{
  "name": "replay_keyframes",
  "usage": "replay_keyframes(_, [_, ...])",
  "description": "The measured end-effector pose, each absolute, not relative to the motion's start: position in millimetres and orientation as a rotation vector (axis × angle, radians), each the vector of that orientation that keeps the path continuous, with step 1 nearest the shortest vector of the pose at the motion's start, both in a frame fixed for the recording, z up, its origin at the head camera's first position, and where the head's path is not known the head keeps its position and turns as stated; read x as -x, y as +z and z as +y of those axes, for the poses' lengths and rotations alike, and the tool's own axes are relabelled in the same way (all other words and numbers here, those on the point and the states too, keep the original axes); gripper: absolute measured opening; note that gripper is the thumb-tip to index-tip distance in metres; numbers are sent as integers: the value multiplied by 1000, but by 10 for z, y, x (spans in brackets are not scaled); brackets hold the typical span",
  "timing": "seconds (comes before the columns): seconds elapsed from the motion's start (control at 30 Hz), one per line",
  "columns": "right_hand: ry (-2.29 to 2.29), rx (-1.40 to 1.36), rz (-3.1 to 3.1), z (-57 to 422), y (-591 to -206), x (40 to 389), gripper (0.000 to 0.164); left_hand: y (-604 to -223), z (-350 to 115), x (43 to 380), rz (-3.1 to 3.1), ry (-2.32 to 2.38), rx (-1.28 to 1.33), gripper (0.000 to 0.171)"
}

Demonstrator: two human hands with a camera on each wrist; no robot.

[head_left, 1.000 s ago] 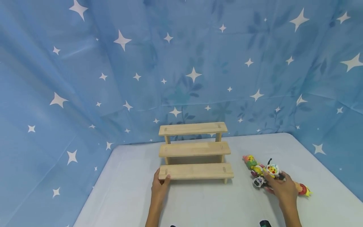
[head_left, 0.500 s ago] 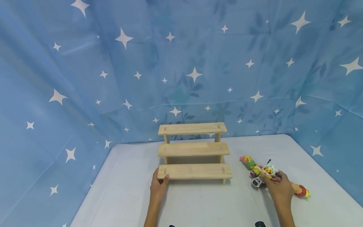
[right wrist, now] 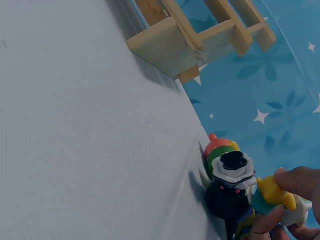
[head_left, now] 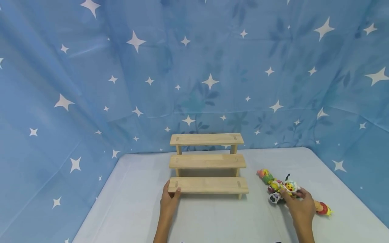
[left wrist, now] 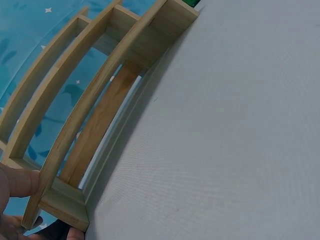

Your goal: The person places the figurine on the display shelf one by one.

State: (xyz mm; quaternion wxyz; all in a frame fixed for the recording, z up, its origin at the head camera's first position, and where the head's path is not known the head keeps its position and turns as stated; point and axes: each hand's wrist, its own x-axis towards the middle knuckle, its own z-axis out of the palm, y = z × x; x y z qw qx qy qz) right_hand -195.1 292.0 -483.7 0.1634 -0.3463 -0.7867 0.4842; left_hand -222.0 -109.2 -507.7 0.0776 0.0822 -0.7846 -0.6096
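A light wooden three-step stand (head_left: 208, 185) stands on the white table in the head view. My left hand (head_left: 169, 202) grips the left end of its lowest step, thumb over the front edge, as the left wrist view also shows. Off to the right, my right hand (head_left: 301, 208) pinches a small yellow figurine (head_left: 290, 186) with a white cap and red cheeks. It is at the pile of other toy figurines, overlapping them. Beside it are a black-and-white figurine (right wrist: 232, 175) and a green one with a pink top (head_left: 266, 176). The fingers hide part of the held figurine.
A red and orange figurine (head_left: 322, 208) lies right of my right hand. Behind the table (head_left: 212, 219) hangs a blue curtain (head_left: 194, 67) with white stars, close behind the stand's top step.
The head view has shifted slightly. My right wrist has drawn a little to the left, fingers still at the yellow figurine. My left hand keeps its grip on the stand.
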Motion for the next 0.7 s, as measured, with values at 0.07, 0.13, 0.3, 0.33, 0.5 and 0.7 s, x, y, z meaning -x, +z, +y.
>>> replay_keyframes(0.07, [1394, 998, -2213, 2925, -4840, 1948, 81, -5076, -1095, 2220, -2352, -1827, -243, 67])
replay_keyframes(0.13, [1399, 1016, -2181, 2936, -4832, 1948, 81, -5075, -1096, 2220, -2351, -1834, -238, 67])
replay_keyframes(0.3, [1521, 1027, -2055, 2984, -4784, 1942, 84, -5072, -1095, 2216, -2349, -1834, -237, 67])
replay_keyframes(0.33, [1567, 1030, -2031, 2995, -4774, 1941, 85, -5070, -1094, 2216, -2348, -1835, -237, 67])
replay_keyframes(0.5, [1788, 996, -1895, 3014, -4745, 1931, 91, -5067, -1094, 2212, -2342, -1836, -226, 66])
replay_keyframes(0.7, [1896, 926, -1773, 2965, -4782, 1934, 94, -5072, -1088, 2208, -2349, -1834, -233, 66])
